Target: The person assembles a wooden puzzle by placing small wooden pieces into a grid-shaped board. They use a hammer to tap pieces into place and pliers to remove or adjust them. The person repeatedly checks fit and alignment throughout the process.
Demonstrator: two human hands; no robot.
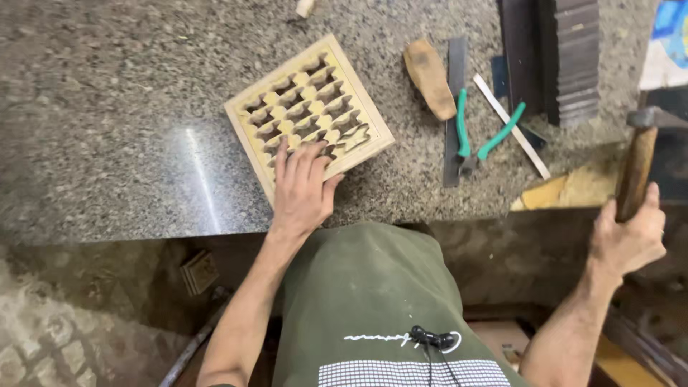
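Head cam looking down: left hand [304, 188] is pressed flat, fingers spread, on the lower corner of a square wooden lattice panel [309, 110] sitting on the granite countertop [107, 107], center-top of frame. Right hand [631, 235], far right, is wrapped tight around a hammer [638, 168] by its wooden handle, head up. Green-handled pliers [487, 140] and a wooden block [430, 77] lie upper right.

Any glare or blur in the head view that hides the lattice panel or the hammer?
Head view: a bright glare streak lies on the granite counter, left of the wooden lattice panel, which is sharp under the left hand. The hammer in the right hand is slightly soft, its head dark at the frame edge.
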